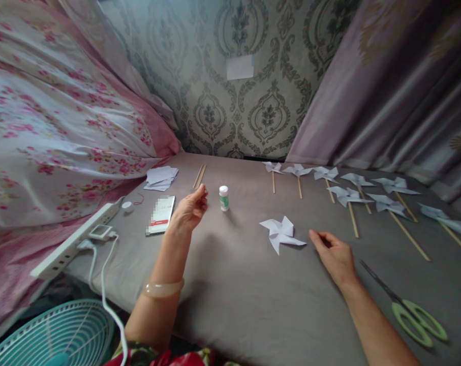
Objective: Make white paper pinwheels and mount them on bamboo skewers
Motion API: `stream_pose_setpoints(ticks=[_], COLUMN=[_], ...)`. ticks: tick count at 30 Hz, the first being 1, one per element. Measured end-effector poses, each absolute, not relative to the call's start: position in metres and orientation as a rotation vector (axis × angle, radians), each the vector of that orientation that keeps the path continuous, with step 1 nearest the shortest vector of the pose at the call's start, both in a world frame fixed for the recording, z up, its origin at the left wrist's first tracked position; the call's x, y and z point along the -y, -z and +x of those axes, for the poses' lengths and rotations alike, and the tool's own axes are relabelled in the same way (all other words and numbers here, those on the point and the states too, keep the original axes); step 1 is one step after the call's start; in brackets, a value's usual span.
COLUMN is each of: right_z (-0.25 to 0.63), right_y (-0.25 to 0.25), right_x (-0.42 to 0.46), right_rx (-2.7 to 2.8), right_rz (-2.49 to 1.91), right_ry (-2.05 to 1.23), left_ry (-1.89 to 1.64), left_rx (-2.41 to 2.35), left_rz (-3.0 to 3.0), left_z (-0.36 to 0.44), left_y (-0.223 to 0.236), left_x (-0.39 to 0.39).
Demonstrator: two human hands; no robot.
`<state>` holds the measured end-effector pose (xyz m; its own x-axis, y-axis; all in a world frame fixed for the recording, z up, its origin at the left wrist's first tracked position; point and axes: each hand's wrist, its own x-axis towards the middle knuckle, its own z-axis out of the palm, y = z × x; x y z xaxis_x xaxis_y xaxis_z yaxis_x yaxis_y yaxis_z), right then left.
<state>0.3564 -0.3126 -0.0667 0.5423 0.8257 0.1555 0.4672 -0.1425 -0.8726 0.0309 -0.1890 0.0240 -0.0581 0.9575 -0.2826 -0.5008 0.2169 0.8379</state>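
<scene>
My left hand (190, 208), a pale bangle on its wrist, is raised with thumb and fingers pressed together. Anything in that pinch is too small to tell. Just behind its fingertips lie a few thin wooden sticks (200, 176). Right of this hand an upright glue stick (224, 199) with a white cap and green label stands on the grey cloth. A folded white paper pinwheel (281, 233) without a stick lies near the middle. My right hand (334, 256) rests beside the pinwheel's right tip, slightly apart from it, fingers curled in and nothing visible in them.
Several paper pinwheels on sticks (348, 198) lie at the back right. Green-handled scissors (409, 310) lie beside my right forearm. At the left are a paper stack (160, 178), a phone (160, 215), a small white lid (127, 207), a power strip (75, 239) and a fan (55, 330).
</scene>
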Motion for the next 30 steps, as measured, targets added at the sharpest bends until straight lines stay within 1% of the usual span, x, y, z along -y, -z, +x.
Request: stream_pose_setpoints(ticks=[3,6,11,14,18,24,30], right_z=[0.348,0.334,0.304,0.288,0.275,0.275,0.277], right_y=[0.059,0.045,0.014,0.004,0.01,0.027,0.033], right_x=[0.314,0.316,0.317,0.316,0.315,0.32,0.322], right_rx=[1.095,1.192,1.43,1.515,1.583,1.534,1.548], right_rz=[-1.726,-1.625,-1.452,-1.353,-1.274,-1.31,-1.332], right_ry=[-0.399,-0.389,-0.389,-0.357,-0.313,-0.283,-0.279], left_ry=[-1.144,-1.0,-0.857,-0.805,-0.806,-0.908,-0.946], left_rx=[-0.813,-0.706,-0.709,-0.765,-0.84,-0.975,-1.07], left_rz=[0.424,0.323,0.27,0.308,0.429,0.617,0.674], left_z=[0.053,0.075,0.109,0.128,0.149,0.161,0.168], left_y=[-0.028,-0.027,-0.021,-0.015,0.0,0.025,0.036], left_x=[0.208,0.222,0.238,0.249,0.265,0.277,0.277])
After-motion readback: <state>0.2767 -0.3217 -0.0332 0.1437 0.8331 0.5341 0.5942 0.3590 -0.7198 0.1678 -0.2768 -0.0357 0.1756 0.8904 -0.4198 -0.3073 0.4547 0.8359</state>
